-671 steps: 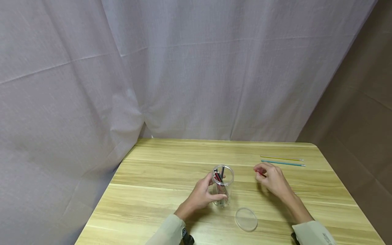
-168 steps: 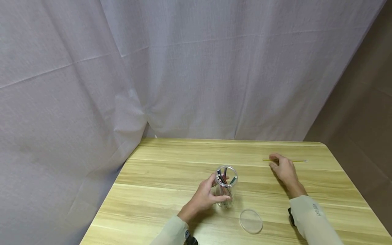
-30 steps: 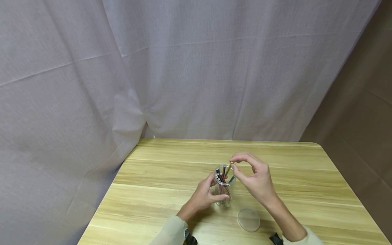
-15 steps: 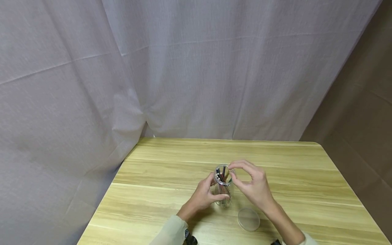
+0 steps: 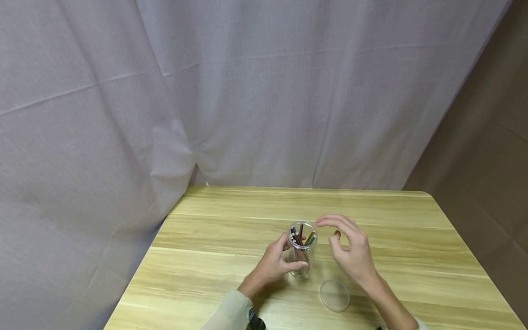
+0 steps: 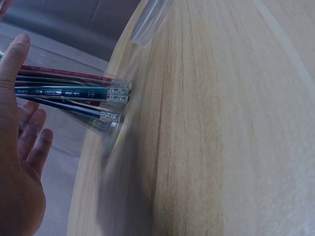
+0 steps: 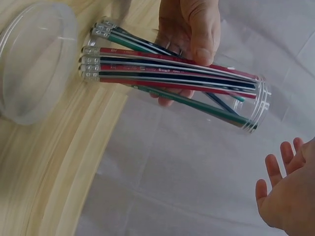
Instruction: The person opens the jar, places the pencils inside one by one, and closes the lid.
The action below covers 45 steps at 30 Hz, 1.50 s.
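A clear cylindrical jar (image 5: 310, 257) stands upright on the table, my left hand (image 5: 270, 262) curled round its left side. In the left wrist view the thumb (image 6: 15, 51) lies along the jar wall. Several pencils (image 7: 172, 73), red, dark blue and green, lean inside with their eraser ends at the bottom. A yellow pencil (image 5: 309, 238) and a green one (image 5: 313, 240) rest against the right of the rim. My right hand (image 5: 354, 254) hovers just right of the rim, thumb and fingers apart, holding nothing.
A round clear lid (image 5: 334, 296) lies flat on the wooden table (image 5: 214, 229), in front of the jar and to its right. Grey curtains (image 5: 264, 114) hang behind the table and along its left side; a brown one (image 5: 486, 160) hangs at the right.
The yellow pencil, on the table 5.6 s ago, went into the jar and my right hand let go, drawing back right. The red and blue-green pencils seen earlier at right left the table too.
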Each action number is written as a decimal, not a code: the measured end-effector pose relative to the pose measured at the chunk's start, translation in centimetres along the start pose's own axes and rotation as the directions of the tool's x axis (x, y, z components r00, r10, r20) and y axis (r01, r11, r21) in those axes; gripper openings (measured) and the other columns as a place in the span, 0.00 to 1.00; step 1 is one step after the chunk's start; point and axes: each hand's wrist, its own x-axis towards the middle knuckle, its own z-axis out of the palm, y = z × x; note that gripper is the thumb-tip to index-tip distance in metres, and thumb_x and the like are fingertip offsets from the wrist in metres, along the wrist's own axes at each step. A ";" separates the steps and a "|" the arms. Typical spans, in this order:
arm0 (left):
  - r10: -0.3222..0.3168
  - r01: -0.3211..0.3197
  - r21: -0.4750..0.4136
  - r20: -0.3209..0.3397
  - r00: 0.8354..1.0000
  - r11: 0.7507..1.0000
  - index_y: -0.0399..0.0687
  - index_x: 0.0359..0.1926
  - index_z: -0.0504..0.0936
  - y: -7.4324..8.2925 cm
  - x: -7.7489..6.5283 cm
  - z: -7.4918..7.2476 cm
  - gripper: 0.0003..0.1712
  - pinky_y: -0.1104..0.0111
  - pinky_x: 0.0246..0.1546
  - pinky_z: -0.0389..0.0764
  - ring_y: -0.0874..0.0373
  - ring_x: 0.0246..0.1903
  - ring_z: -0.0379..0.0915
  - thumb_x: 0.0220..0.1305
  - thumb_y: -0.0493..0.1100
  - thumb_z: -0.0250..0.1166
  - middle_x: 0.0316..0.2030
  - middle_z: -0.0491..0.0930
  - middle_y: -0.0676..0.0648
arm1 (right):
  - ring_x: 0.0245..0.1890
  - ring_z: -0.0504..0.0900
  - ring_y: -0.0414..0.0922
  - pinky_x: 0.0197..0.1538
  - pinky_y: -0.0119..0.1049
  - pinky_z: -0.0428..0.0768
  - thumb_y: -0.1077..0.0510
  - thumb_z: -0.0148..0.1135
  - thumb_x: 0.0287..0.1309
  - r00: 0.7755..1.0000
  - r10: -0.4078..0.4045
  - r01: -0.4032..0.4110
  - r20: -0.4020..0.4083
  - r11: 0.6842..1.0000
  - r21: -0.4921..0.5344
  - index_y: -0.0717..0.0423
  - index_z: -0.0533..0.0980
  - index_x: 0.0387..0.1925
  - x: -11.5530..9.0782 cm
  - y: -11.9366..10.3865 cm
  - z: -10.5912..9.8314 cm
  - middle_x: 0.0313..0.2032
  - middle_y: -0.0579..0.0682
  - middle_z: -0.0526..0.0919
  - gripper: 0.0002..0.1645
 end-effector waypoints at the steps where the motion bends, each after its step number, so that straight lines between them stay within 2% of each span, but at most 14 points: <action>1: 0.002 -0.002 0.000 0.000 1.000 1.000 0.55 0.76 0.67 0.0 0.0 0.0 0.49 0.59 0.69 0.77 0.58 0.64 0.78 0.59 0.46 0.82 0.63 0.83 0.46 | 0.56 0.82 0.43 0.69 0.31 0.73 0.84 0.50 0.48 1.000 0.003 -0.003 -0.004 1.000 -0.003 0.56 0.86 0.47 -0.1 0.1 -0.1 0.49 0.53 0.89 0.33; 7: -0.013 0.013 -0.008 0.005 1.000 1.000 0.58 0.75 0.68 0.1 0.0 0.0 0.47 0.58 0.69 0.77 0.59 0.63 0.78 0.58 0.48 0.83 0.63 0.83 0.50 | 0.57 0.83 0.41 0.69 0.30 0.75 0.85 0.52 0.49 1.000 0.005 -0.006 -0.016 1.000 -0.019 0.56 0.86 0.47 -0.8 0.3 -1.3 0.51 0.54 0.88 0.33; 11: -0.022 0.022 -0.012 0.008 1.000 1.000 0.56 0.75 0.68 0.3 -0.1 0.0 0.47 0.57 0.70 0.77 0.59 0.63 0.78 0.58 0.48 0.83 0.63 0.83 0.51 | 0.58 0.82 0.38 0.69 0.27 0.74 0.84 0.58 0.50 0.999 0.032 -0.032 0.010 0.998 -0.058 0.57 0.86 0.51 -1.8 0.7 -2.3 0.53 0.53 0.87 0.31; 14: -0.025 0.025 -0.013 0.009 1.000 1.000 0.53 0.76 0.68 0.4 -0.1 -0.1 0.48 0.57 0.70 0.76 0.59 0.63 0.78 0.58 0.49 0.82 0.63 0.83 0.50 | 0.58 0.81 0.35 0.66 0.23 0.74 0.81 0.65 0.50 0.997 0.053 -0.046 0.062 0.993 -0.109 0.56 0.84 0.53 -2.8 1.1 -2.9 0.53 0.50 0.87 0.30; 19: -0.024 0.024 -0.011 0.016 1.000 1.000 0.51 0.76 0.67 0.4 -0.1 -0.1 0.48 0.56 0.70 0.76 0.59 0.64 0.78 0.59 0.49 0.82 0.63 0.83 0.47 | 0.55 0.83 0.41 0.62 0.18 0.73 0.78 0.76 0.45 0.980 0.067 -0.035 0.188 0.984 -0.172 0.56 0.82 0.55 -4.5 1.8 -3.6 0.53 0.48 0.88 0.34; 22: -0.025 0.025 -0.013 0.017 1.000 1.000 0.51 0.77 0.66 0.4 -0.1 -0.1 0.49 0.55 0.71 0.76 0.59 0.64 0.77 0.60 0.50 0.81 0.64 0.83 0.46 | 0.56 0.84 0.44 0.63 0.19 0.74 0.73 0.81 0.45 0.954 0.105 -0.043 0.280 0.975 -0.219 0.49 0.81 0.56 -5.6 2.0 -3.7 0.54 0.44 0.87 0.35; 24: -0.026 0.026 -0.011 0.017 1.000 1.000 0.53 0.77 0.66 0.4 -0.1 -0.1 0.49 0.55 0.71 0.76 0.59 0.64 0.77 0.60 0.50 0.81 0.64 0.83 0.45 | 0.56 0.85 0.47 0.62 0.27 0.81 0.68 0.84 0.46 0.930 0.125 -0.038 0.345 0.968 -0.249 0.46 0.81 0.57 -6.3 2.1 -3.7 0.55 0.42 0.86 0.36; 26: -0.028 0.028 -0.008 0.016 0.999 1.000 0.55 0.78 0.65 0.4 -0.1 -0.1 0.50 0.56 0.70 0.76 0.59 0.64 0.77 0.60 0.50 0.81 0.64 0.83 0.44 | 0.57 0.85 0.49 0.60 0.40 0.86 0.64 0.85 0.47 0.902 0.149 -0.034 0.406 0.960 -0.277 0.44 0.80 0.57 -7.0 2.2 -3.7 0.56 0.42 0.85 0.36; 28: -0.029 0.029 -0.005 0.013 0.999 1.000 0.58 0.77 0.66 0.5 -0.1 -0.1 0.50 0.56 0.70 0.76 0.59 0.64 0.77 0.59 0.50 0.82 0.63 0.83 0.44 | 0.57 0.85 0.52 0.56 0.53 0.87 0.60 0.87 0.46 0.874 0.162 -0.025 0.457 0.956 -0.292 0.46 0.81 0.58 -7.7 2.3 -3.6 0.58 0.45 0.85 0.36; 30: -0.027 0.027 -0.002 0.013 1.000 1.000 0.58 0.77 0.66 0.5 -0.1 -0.1 0.49 0.57 0.70 0.77 0.59 0.64 0.78 0.59 0.49 0.82 0.63 0.83 0.44 | 0.57 0.85 0.55 0.56 0.58 0.86 0.58 0.87 0.44 0.850 0.179 -0.020 0.496 0.951 -0.310 0.49 0.81 0.58 -8.2 2.3 -3.5 0.59 0.49 0.85 0.37; 33: -0.022 0.022 0.004 0.011 1.000 1.000 0.58 0.75 0.67 0.5 -0.1 -0.2 0.48 0.57 0.69 0.77 0.59 0.64 0.78 0.59 0.49 0.82 0.63 0.84 0.45 | 0.56 0.84 0.56 0.56 0.61 0.85 0.55 0.89 0.41 0.820 0.207 -0.016 0.534 0.940 -0.340 0.52 0.81 0.58 -8.8 2.5 -3.2 0.59 0.52 0.85 0.40; 37: -0.019 0.019 0.006 0.008 1.000 1.000 0.57 0.76 0.67 0.5 0.0 -0.2 0.49 0.57 0.69 0.77 0.59 0.64 0.78 0.59 0.49 0.82 0.63 0.83 0.44 | 0.57 0.83 0.57 0.57 0.66 0.83 0.51 0.90 0.38 0.782 0.271 -0.056 0.561 0.928 -0.369 0.51 0.80 0.58 -9.4 2.6 -2.9 0.59 0.53 0.84 0.43; 45: -0.034 0.034 0.002 0.006 0.999 0.999 0.57 0.78 0.65 0.4 -0.1 -0.1 0.51 0.56 0.69 0.77 0.58 0.65 0.77 0.59 0.51 0.82 0.64 0.82 0.42 | 0.58 0.82 0.57 0.59 0.67 0.81 0.51 0.91 0.34 0.749 0.334 -0.096 0.572 0.909 -0.406 0.50 0.80 0.57 -10.2 2.4 -2.4 0.59 0.52 0.84 0.43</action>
